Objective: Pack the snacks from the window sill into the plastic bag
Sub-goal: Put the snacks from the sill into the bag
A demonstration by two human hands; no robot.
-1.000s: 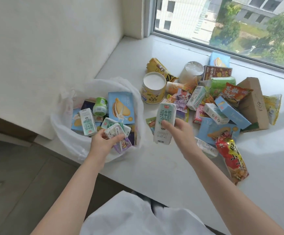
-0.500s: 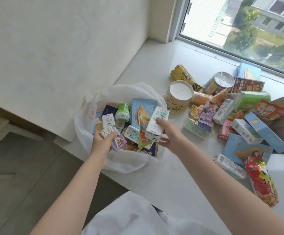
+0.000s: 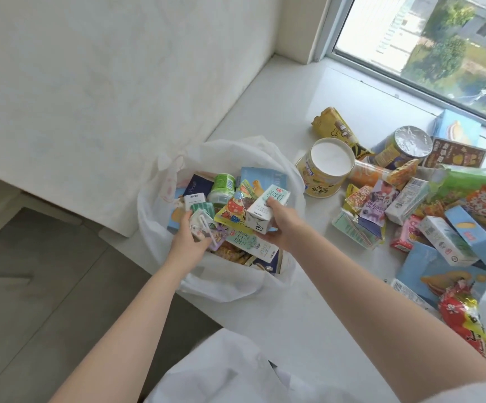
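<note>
A white plastic bag (image 3: 230,283) sits open at the left end of the white window sill (image 3: 308,321), with several snack boxes, cartons and a green-capped bottle (image 3: 221,186) inside. My right hand (image 3: 282,225) grips a white and green milk carton (image 3: 265,209) over the bag's opening. My left hand (image 3: 191,242) holds a small drink carton with a straw (image 3: 202,228) inside the bag. A heap of snacks (image 3: 416,205) lies on the sill to the right.
A yellow tub with a white lid (image 3: 324,170) stands just right of the bag. A foil-topped can (image 3: 404,146), blue boxes (image 3: 477,239) and a red packet (image 3: 465,321) lie further right. The window (image 3: 439,48) runs along the back, a white wall (image 3: 105,82) at left.
My right hand has carried the milk carton leftward from above the sill to over the bag. My left hand stays in the bag with its small carton. The view has shifted left.
</note>
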